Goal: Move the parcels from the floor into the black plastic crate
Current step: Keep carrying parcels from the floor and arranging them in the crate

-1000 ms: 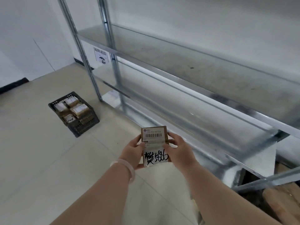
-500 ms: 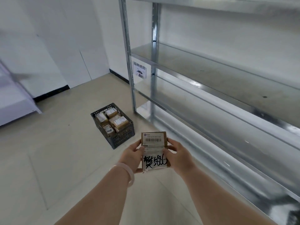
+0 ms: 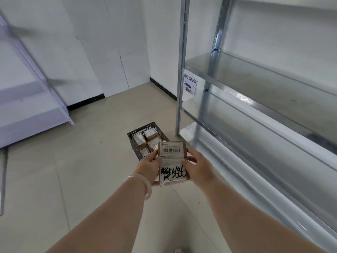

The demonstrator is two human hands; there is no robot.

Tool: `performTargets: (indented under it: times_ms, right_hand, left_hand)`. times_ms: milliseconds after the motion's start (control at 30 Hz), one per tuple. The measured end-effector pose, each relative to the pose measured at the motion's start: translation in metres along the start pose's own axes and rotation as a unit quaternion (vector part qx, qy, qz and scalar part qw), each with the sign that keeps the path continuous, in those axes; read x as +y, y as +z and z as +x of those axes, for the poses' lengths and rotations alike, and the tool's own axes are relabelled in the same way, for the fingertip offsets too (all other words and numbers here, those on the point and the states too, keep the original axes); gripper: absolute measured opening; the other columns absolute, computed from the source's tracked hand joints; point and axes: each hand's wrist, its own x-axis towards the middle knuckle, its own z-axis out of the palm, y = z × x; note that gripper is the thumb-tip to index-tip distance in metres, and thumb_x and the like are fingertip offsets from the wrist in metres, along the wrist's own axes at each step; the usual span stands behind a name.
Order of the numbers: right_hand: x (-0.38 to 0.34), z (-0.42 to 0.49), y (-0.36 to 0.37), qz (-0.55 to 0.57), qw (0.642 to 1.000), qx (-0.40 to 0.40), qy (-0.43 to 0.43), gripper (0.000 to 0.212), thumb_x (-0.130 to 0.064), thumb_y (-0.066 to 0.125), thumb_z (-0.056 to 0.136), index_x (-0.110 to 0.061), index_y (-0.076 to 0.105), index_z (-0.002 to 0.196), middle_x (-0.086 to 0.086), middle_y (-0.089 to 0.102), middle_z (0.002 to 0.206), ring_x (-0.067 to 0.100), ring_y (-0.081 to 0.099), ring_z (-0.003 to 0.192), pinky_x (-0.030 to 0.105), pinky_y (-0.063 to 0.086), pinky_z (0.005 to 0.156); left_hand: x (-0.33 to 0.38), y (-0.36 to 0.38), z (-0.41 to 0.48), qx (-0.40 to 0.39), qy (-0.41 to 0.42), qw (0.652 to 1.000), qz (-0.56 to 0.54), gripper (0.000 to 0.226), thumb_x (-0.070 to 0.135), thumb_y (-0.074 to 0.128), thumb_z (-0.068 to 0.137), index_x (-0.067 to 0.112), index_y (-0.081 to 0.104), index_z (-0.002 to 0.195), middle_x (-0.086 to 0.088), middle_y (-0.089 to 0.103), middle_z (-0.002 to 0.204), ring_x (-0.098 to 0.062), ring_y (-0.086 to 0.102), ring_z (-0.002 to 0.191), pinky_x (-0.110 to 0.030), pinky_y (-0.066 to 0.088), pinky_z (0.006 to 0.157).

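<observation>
Crate [image 3: 133, 133] sits nearer now, perhaps half hidden behind parcel [image 3: 172, 161] held by left grip [image 3: 148, 166] and right grip [image 3: 199, 168].

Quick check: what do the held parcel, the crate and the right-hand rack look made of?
The parcel: matt brown cardboard, seemingly, with a white paper label. The crate: black moulded plastic, judging by its slotted walls. The rack: probably galvanised steel, shiny grey and reflective.

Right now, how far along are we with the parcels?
Done: several parcels lie in the black crate. In hand: the left hand and right hand grip one labelled parcel, not yet in the crate. Left: setting it inside; no parcels show on the floor.
</observation>
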Motion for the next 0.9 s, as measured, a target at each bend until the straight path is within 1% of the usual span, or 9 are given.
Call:
performTargets:
  times_ms: [67,167,300,400,533,633,667,800,900]
  right_hand:
    - [-0.014,0.032,0.011,-0.002,1.0,-0.014,0.007,0.046,-0.024,0.062,0.09,-0.036,0.05,0.133,-0.003,0.065,0.107,0.021,0.068,0.094,0.045,0.06,0.078]
    - [-0.035,0.076,0.027,-0.015,0.999,-0.025,0.019,0.049,-0.026,0.064,0.089,-0.033,0.049,0.135,-0.005,0.065,0.105,0.023,0.067,0.096,0.048,0.059,0.079]
    - [-0.064,0.122,0.052,-0.041,0.998,-0.035,0.015,0.048,-0.026,0.063,0.091,-0.031,0.048,0.136,-0.006,0.064,0.105,0.022,0.066,0.095,0.048,0.059,0.081]
    - [-0.084,0.163,0.082,-0.022,0.999,-0.03,0.029,0.046,-0.024,0.061,0.092,-0.028,0.047,0.136,-0.003,0.064,0.106,0.022,0.067,0.093,0.047,0.06,0.079]
    - [-0.11,0.217,0.127,0.014,0.999,0.004,0.048,0.047,-0.024,0.062,0.091,-0.03,0.047,0.135,0.002,0.066,0.112,0.023,0.07,0.092,0.045,0.061,0.076]
    - [-0.124,0.251,0.156,0.051,0.995,0.044,0.069,0.044,-0.023,0.061,0.091,-0.031,0.05,0.133,0.002,0.067,0.109,0.023,0.071,0.09,0.044,0.061,0.074]
    - [-0.127,0.26,0.164,0.059,0.994,0.057,0.077,0.044,-0.023,0.061,0.09,-0.031,0.05,0.133,0.001,0.068,0.109,0.023,0.071,0.089,0.043,0.061,0.073]
    - [-0.128,0.295,0.186,0.075,0.985,0.117,0.104,0.046,-0.023,0.064,0.089,-0.035,0.051,0.132,-0.001,0.068,0.109,0.021,0.072,0.086,0.042,0.062,0.069]
    - [-0.125,0.317,0.189,0.082,0.976,0.16,0.122,0.045,-0.019,0.063,0.091,-0.031,0.052,0.132,-0.001,0.067,0.107,0.021,0.071,0.085,0.04,0.062,0.068]
  left_hand:
    - [0.019,-0.01,0.026,0.007,-0.007,1.0,-0.003,0.035,0.021,0.041,0.101,0.036,0.049,0.132,0.001,0.066,0.103,-0.015,0.064,0.083,-0.038,0.057,0.061]
    - [0.044,-0.026,0.063,0.012,-0.017,1.0,-0.017,0.036,0.02,0.042,0.101,0.036,0.048,0.134,0.0,0.066,0.099,-0.013,0.063,0.077,-0.04,0.058,0.063]
    - [0.07,-0.053,0.109,0.002,-0.027,0.999,-0.029,0.037,0.021,0.042,0.101,0.035,0.046,0.135,-0.001,0.066,0.099,-0.014,0.063,0.079,-0.037,0.057,0.057]
    - [0.094,-0.084,0.156,-0.012,-0.022,1.0,-0.013,0.036,0.022,0.043,0.101,0.038,0.049,0.132,-0.001,0.067,0.101,-0.016,0.065,0.084,-0.034,0.057,0.052]
    - [0.128,-0.127,0.224,-0.04,-0.016,0.999,0.012,0.033,0.025,0.044,0.1,0.04,0.051,0.129,0.001,0.069,0.101,-0.019,0.067,0.088,-0.035,0.058,0.055]
    - [0.153,-0.152,0.278,-0.075,-0.012,0.996,0.036,0.035,0.027,0.046,0.099,0.042,0.049,0.131,0.002,0.07,0.098,-0.024,0.07,0.09,-0.047,0.06,0.071]
    - [0.16,-0.157,0.293,-0.09,-0.01,0.995,0.05,0.036,0.027,0.046,0.099,0.042,0.05,0.131,0.003,0.071,0.099,-0.023,0.07,0.091,-0.047,0.06,0.071]
    - [0.18,-0.166,0.347,-0.141,-0.008,0.985,0.103,0.031,0.024,0.044,0.1,0.041,0.052,0.124,0.003,0.069,0.096,-0.019,0.068,0.088,-0.043,0.06,0.066]
    - [0.188,-0.157,0.379,-0.171,-0.026,0.978,0.12,0.027,0.022,0.042,0.101,0.04,0.051,0.118,0.003,0.066,0.094,-0.016,0.066,0.081,-0.029,0.055,0.047]
